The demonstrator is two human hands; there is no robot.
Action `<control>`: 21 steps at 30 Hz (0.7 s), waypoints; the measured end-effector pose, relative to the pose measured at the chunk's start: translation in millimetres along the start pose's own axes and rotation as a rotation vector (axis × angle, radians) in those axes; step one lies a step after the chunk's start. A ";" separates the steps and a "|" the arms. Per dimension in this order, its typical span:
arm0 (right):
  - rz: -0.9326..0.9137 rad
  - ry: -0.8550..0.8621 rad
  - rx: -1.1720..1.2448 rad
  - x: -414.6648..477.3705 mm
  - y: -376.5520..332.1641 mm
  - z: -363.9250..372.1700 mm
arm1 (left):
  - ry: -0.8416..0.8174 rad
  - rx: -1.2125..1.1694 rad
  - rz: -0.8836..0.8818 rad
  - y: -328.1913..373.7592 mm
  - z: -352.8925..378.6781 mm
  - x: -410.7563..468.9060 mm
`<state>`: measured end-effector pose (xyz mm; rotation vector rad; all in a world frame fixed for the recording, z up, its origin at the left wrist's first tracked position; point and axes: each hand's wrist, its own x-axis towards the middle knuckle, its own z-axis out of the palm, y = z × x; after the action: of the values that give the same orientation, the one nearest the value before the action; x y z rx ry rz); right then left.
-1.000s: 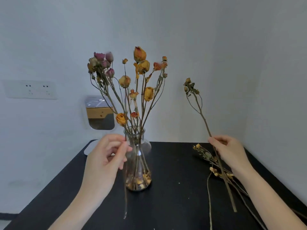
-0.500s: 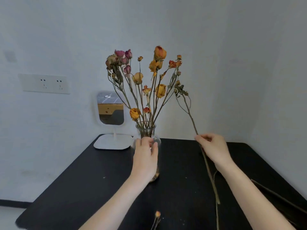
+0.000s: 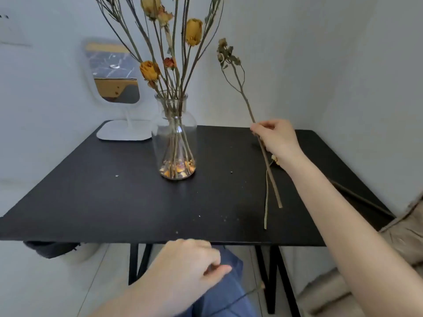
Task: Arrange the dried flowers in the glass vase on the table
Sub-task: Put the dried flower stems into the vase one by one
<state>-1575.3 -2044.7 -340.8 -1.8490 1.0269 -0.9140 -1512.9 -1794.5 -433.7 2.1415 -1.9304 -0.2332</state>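
The glass vase [image 3: 175, 143] stands on the black table [image 3: 103, 197] and holds several dried yellow and orange flowers [image 3: 194, 30], with petals at its bottom. My right hand [image 3: 278, 140] is to the right of the vase. It grips a long dried stem [image 3: 246, 99] that stands nearly upright, its withered buds level with the lower blooms and its foot just above the table. My left hand [image 3: 183, 271] is below the table's front edge, over my lap, fingers pinched together. A thin stem with a small bud [image 3: 261, 287] lies on my lap just below those fingers.
A loose stem [image 3: 266, 197] lies on the table under my right wrist. A dark stem [image 3: 357, 197] rests along the right edge. A white-framed mirror [image 3: 114, 74] on a flat base [image 3: 123, 133] stands behind the vase on the left. Walls close in at the back and right.
My left hand has let go of the vase and dropped below the table edge to my lap. My right hand still holds its stem, now farther from the vase. The view has tilted down.
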 end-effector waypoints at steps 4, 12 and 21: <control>0.018 0.018 0.003 -10.8 0.6 -7.2 | -0.492 0.105 0.011 1.2 75.3 -13.4; 0.022 0.041 -0.020 -15.9 4.1 -16.5 | -0.448 0.144 -0.179 -4.6 128.6 -12.7; 0.013 0.041 -0.026 -15.2 6.1 -14.5 | -0.277 0.026 -0.205 -12.3 128.3 -7.4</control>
<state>-1595.8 -2037.6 -343.3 -1.8502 1.0796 -0.9384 -1538.2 -1795.9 -560.3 2.4355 -1.8546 -0.5732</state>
